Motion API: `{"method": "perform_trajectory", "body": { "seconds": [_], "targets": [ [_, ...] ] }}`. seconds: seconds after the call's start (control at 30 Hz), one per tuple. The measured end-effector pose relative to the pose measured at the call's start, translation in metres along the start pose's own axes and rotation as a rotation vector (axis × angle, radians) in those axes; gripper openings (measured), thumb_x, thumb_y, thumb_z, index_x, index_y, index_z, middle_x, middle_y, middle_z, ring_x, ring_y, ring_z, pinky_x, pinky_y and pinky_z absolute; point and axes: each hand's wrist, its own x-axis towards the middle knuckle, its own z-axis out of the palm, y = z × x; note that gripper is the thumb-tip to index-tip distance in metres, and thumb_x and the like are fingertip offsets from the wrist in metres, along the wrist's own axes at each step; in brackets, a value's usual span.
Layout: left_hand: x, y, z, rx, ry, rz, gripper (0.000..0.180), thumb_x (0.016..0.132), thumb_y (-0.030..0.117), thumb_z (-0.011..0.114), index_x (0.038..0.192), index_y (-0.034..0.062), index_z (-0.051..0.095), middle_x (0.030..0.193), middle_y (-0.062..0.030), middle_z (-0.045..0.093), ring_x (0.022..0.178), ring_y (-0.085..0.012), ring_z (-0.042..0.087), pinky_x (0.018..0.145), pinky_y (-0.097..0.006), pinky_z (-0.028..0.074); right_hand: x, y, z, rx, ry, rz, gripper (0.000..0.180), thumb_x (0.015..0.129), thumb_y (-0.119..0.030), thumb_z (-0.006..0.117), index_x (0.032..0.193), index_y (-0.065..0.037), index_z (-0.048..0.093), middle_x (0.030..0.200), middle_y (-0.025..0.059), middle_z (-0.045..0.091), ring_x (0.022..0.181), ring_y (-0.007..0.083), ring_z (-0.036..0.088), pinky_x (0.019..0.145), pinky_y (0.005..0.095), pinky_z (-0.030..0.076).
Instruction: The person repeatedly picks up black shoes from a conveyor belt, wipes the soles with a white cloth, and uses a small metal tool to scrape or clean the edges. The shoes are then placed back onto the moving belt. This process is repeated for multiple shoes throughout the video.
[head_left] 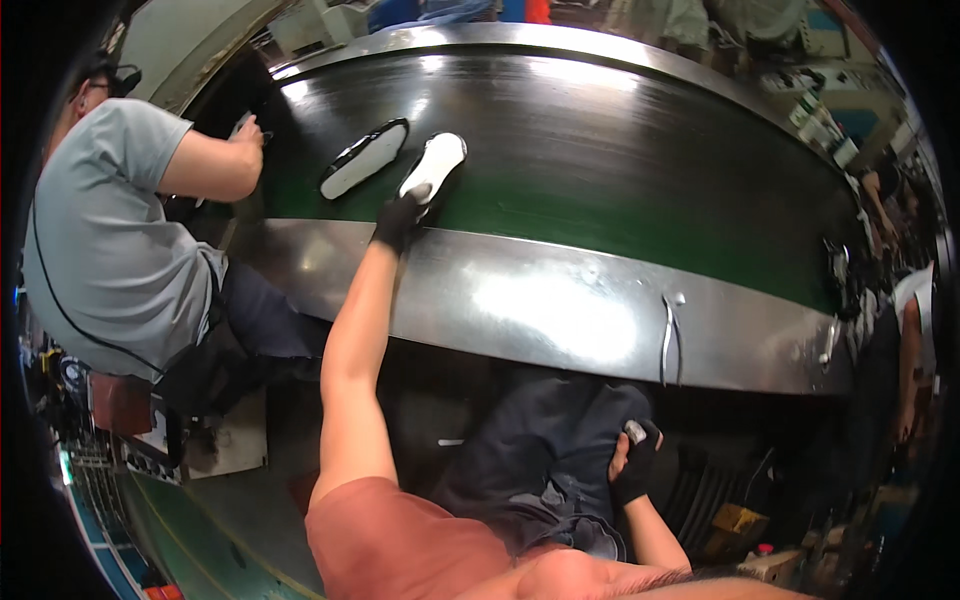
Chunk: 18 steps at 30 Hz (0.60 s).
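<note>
Your left hand [398,218], in a black glove, is stretched far out over the steel edge [560,300] of the line and onto the dark green conveyor belt [620,150]. Its fingers are closed on the heel end of a white shoe sole [434,166], which lies on the belt pointing away from you, toe end up and to the right. Just beside it on the left, close but apart, lies a second sole [364,159], white with a black rim, untouched.

Your right hand [634,462], also gloved in black, is down at your lap, well apart from both soles, curled around a small pale object [635,431] at the fingertips; what it is, you can't make out from here. A pair of metal pliers [670,335] rests on the steel edge between your two hands, nearer the right one.

On your left a person in a grey shirt [110,230] leans in, their hand [247,130] at the belt's near rim.
</note>
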Motion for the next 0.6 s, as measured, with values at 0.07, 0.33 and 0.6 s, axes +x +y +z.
{"method": "perform_trajectory", "body": {
  "seconds": [0.07, 0.33, 0.6],
  "targets": [
    [-0.085, -0.014, 0.008, -0.065, -0.118, 0.108, 0.052, 0.080, 0.024, 0.074, 0.125, 0.0007, 0.058, 0.116, -0.0090, 0.063, 0.101, -0.0198, 0.062, 0.085, -0.032, 0.051, 0.010, -0.016, -0.010, 0.051, 0.070, 0.073, 0.018, 0.091, -0.014, 0.059, 0.102, 0.000, 0.059, 0.099, 0.0164, 0.056, 0.093, 0.0311, 0.056, 0.084, 0.0376, 0.045],
    [-0.275, -0.067, 0.019, 0.291, -0.455, 0.340, 0.088, 0.046, 0.010, 0.090, 0.126, 0.0027, 0.053, 0.123, -0.0109, 0.057, 0.114, -0.0232, 0.056, 0.098, -0.037, 0.046, 0.111, 0.009, -0.058, 0.004, 0.176, -0.139, 0.013, 0.090, -0.015, 0.061, 0.090, -0.002, 0.065, 0.080, 0.0138, 0.065, 0.070, 0.0292, 0.063, 0.066, 0.0371, 0.049],
    [-0.333, -0.145, 0.140, 0.122, -0.643, 0.365, 0.039, 0.071, 0.006, 0.078, 0.108, 0.0034, 0.064, 0.125, -0.0111, 0.053, 0.120, -0.0241, 0.051, 0.098, -0.035, 0.043, 0.171, 0.023, -0.016, -0.728, -0.185, -0.041, 0.038, 0.081, -0.043, 0.068, 0.086, -0.005, 0.067, 0.092, 0.0172, 0.060, 0.087, 0.0330, 0.060, 0.072, 0.0429, 0.051]
  ]
}}
